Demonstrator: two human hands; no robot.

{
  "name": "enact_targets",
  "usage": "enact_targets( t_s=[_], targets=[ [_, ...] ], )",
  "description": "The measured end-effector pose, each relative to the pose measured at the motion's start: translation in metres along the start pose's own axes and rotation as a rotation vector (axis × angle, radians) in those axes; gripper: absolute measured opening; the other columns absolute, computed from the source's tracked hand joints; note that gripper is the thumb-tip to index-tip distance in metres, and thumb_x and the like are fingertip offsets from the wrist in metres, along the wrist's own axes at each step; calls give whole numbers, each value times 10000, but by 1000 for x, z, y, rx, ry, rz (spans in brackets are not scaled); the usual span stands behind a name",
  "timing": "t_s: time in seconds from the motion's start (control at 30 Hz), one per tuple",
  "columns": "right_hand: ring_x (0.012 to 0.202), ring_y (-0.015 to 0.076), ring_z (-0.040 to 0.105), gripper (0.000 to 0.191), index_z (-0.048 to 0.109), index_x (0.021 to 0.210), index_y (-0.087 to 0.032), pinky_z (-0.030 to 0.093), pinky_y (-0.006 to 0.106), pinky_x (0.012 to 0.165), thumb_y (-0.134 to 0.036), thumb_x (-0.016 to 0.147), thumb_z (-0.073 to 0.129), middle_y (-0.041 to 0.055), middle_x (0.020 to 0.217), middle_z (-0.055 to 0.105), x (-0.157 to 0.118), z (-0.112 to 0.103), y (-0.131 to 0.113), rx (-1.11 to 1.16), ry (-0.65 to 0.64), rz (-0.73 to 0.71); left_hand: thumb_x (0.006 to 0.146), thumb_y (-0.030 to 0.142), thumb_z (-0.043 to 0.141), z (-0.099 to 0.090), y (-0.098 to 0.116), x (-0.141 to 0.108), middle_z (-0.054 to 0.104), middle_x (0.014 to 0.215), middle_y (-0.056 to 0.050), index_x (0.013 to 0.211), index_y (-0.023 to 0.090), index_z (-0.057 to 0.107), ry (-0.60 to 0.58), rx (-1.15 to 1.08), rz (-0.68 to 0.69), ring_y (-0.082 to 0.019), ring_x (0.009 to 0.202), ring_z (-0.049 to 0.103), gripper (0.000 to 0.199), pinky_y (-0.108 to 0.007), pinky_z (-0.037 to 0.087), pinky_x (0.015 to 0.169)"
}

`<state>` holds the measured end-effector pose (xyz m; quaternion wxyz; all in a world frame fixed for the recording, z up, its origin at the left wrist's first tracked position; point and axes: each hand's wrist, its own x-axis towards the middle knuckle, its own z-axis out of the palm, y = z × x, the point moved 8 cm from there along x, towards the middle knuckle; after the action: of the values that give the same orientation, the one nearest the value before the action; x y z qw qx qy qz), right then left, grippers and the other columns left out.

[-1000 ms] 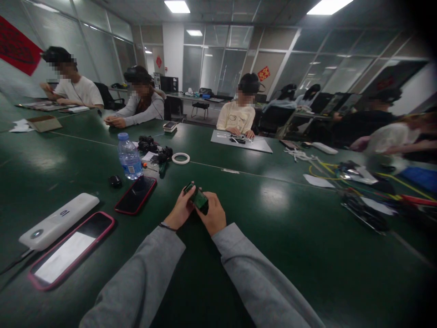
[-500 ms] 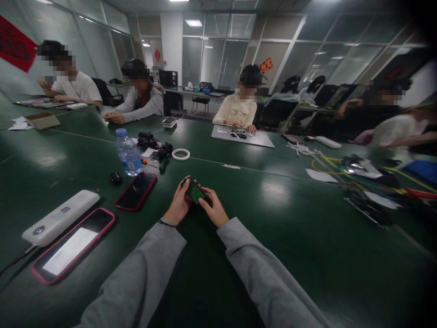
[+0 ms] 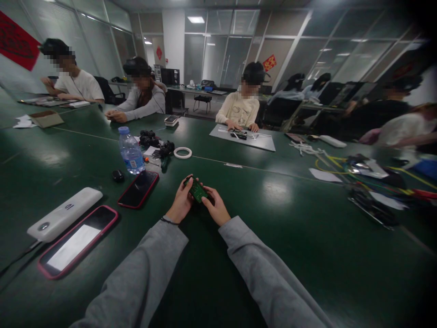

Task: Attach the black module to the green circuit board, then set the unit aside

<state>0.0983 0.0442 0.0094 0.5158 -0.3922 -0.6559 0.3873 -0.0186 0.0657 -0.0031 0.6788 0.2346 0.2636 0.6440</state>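
A small green circuit board [image 3: 197, 190] is held tilted above the dark green table [image 3: 283, 259]. My left hand [image 3: 181, 200] grips its left end, the thumb on the upper face. At its lower right corner, my right hand [image 3: 216, 205] has the thumb on the face, with the other fingers partly hidden behind. To the left of my hands lies a black phone with a red edge [image 3: 138, 189], and a water bottle [image 3: 131, 152] with a blue cap stands behind it.
A white power bank [image 3: 64, 214] and a pink-cased phone [image 3: 78, 241] lie at left. Beyond the bottle are black cables [image 3: 165, 149] and a white tape ring [image 3: 183, 153]. Wires [image 3: 368, 168] clutter the right. Several people sit around; one touches a grey board [image 3: 242, 138].
The whole view has shifted slightly, so the table items appear a little further right. Both hands keep their hold on the circuit board.
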Motion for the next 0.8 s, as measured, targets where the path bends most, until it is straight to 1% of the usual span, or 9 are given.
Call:
enact_targets(
  t_s=[0.1,0.17,0.27,0.33,0.4,0.57,0.67,0.8],
  targets=[
    [1079,196,521,409,491,1159,-165,436,365,944,-367,807,543,92,1164,536,1,0,-1,26,-1,6,731,311,676,0,0,0,627,1050,-47,1135,243,545,-1,3,3,-176,916,618,430,-333,485,823],
    [1069,200,523,409,497,1149,-166,437,372,940,-376,802,545,92,1164,536,2,-2,-1,46,12,16,723,265,686,0,-1,0,620,1079,-42,1172,260,525,-18,12,-5,-161,919,614,478,-303,484,810],
    [1025,207,540,420,500,1139,-162,468,375,891,-397,793,543,98,1141,548,4,-6,4,56,43,52,704,193,697,1,-4,1,605,1124,-30,1223,300,485,-49,30,-31,-135,894,614,571,-246,486,745],
    [1001,207,549,426,497,1138,-157,491,364,849,-400,790,538,100,1126,555,4,-8,6,61,54,70,702,183,696,0,-5,1,604,1132,-26,1235,316,472,-50,40,-48,-126,857,617,593,-224,484,690],
    [996,204,553,416,496,1138,-158,500,353,832,-387,792,534,99,1127,556,4,-8,6,69,49,68,710,198,688,-2,-6,2,605,1135,-28,1237,317,472,-37,45,-61,-128,840,619,582,-220,482,659],
    [1010,195,549,394,500,1137,-162,489,351,858,-352,794,536,92,1148,547,4,-5,4,81,18,47,747,270,650,-4,-5,2,611,1132,-37,1212,295,496,-20,23,-67,-151,888,620,490,-229,487,662],
    [1017,193,545,400,494,1140,-161,488,349,861,-360,796,536,92,1149,544,4,-5,6,63,16,64,747,270,649,-4,-4,2,613,1131,-35,1194,286,508,-15,20,-64,-153,900,620,469,-225,485,660],
    [986,191,565,401,493,1138,-164,498,345,843,-375,802,551,93,1117,561,4,-3,6,56,-1,61,749,270,645,-6,-5,2,616,1135,-43,1176,265,517,1,19,-66,-164,916,622,446,-246,490,696]
  ],
)
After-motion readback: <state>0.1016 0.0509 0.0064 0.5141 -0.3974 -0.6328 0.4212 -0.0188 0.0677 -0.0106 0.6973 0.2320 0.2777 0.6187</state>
